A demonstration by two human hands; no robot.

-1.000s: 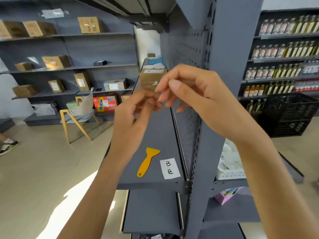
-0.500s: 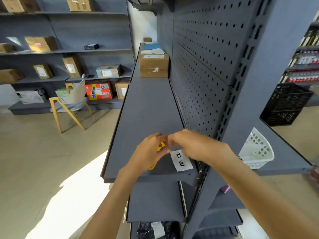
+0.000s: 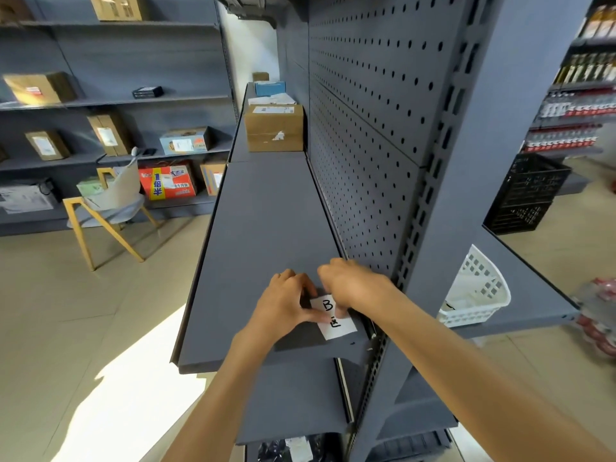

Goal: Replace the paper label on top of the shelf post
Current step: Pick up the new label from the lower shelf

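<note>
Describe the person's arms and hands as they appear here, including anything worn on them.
Both forearms are bare from the bottom edge of the picture up to the wrists; no sleeves show. The left hand and right hand wear no gloves. No watch, bracelet, ring or marking is visible. The fingers are bare too.

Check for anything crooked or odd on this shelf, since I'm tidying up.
The white paper label lies slightly skewed on the grey shelf near the post, under both hands; left hand, right hand. Nothing else stands out.
</note>
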